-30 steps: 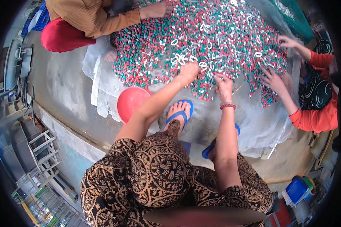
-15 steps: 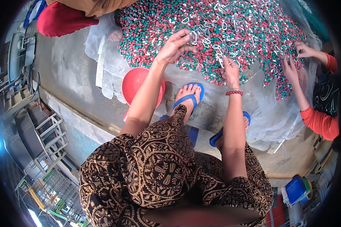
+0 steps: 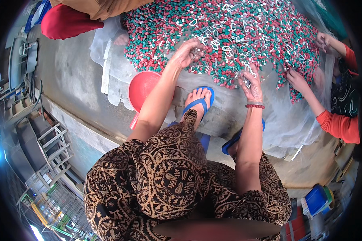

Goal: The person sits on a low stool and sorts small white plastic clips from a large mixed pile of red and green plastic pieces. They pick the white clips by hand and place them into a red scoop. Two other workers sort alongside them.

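A wide heap of small red, green and white pieces (image 3: 165,44) lies in front of me, with pale oblong rings (image 3: 216,43) scattered through it. My left hand (image 3: 185,55) hovers over the near side of the heap, its fingers curled in a pinch around a pale ring (image 3: 194,52). At the heap's near edge, my right hand (image 3: 252,89) is turned partly palm up. Several pale rings (image 3: 247,76) sit between its bent fingers and thumb. A red bead bracelet (image 3: 254,106) circles that wrist.
A red plastic scoop (image 3: 142,90) rests on the floor beneath my left forearm. Translucent sheeting (image 3: 287,120) spreads under the heap. At right, another person's hands (image 3: 299,82) work in the pieces. Someone in red and brown (image 3: 70,22) is at upper left. My feet wear blue flip-flops (image 3: 207,105).
My right hand has drawn back toward me and slightly right, turning palm up with the rings. The left hand has shifted a little. The other person's hands have moved apart.
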A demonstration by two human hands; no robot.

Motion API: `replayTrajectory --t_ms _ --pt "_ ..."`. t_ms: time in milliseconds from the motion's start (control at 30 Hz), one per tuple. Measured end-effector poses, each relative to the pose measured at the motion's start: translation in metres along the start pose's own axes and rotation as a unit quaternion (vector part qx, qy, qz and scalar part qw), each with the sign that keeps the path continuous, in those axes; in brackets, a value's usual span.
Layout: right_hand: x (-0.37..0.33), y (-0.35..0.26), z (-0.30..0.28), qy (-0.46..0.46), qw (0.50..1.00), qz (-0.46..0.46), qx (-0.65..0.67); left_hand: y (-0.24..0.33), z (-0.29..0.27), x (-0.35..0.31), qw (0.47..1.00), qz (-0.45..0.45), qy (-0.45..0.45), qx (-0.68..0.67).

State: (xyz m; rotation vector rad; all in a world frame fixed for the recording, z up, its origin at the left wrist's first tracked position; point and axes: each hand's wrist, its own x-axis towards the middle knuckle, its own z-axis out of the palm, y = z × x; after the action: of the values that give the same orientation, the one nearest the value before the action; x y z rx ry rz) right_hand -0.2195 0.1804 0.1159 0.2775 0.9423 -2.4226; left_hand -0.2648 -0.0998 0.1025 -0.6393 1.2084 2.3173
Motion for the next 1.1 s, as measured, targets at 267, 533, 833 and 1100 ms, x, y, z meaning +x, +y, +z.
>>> replayTrajectory --t_ms 267,533,833,1100 --pt "-0.011 0.003 0.014 0.025 0.995 0.017 -0.098 -0.031 0.012 0.010 0.729 0.222 0.121 0.636" --pt "0.002 0.026 -0.005 0.062 0.990 0.002 0.127 0.000 0.021 0.000 0.710 0.173 0.077 0.678" --pt "0.007 0.011 0.059 0.066 0.992 -0.069 0.088 -0.020 0.028 -0.017 0.985 0.023 -0.115 -0.124" --pt "0.020 0.049 0.145 0.078 0.816 -0.309 -0.483 -0.055 0.047 -0.020 0.910 -0.028 -0.030 -0.414"
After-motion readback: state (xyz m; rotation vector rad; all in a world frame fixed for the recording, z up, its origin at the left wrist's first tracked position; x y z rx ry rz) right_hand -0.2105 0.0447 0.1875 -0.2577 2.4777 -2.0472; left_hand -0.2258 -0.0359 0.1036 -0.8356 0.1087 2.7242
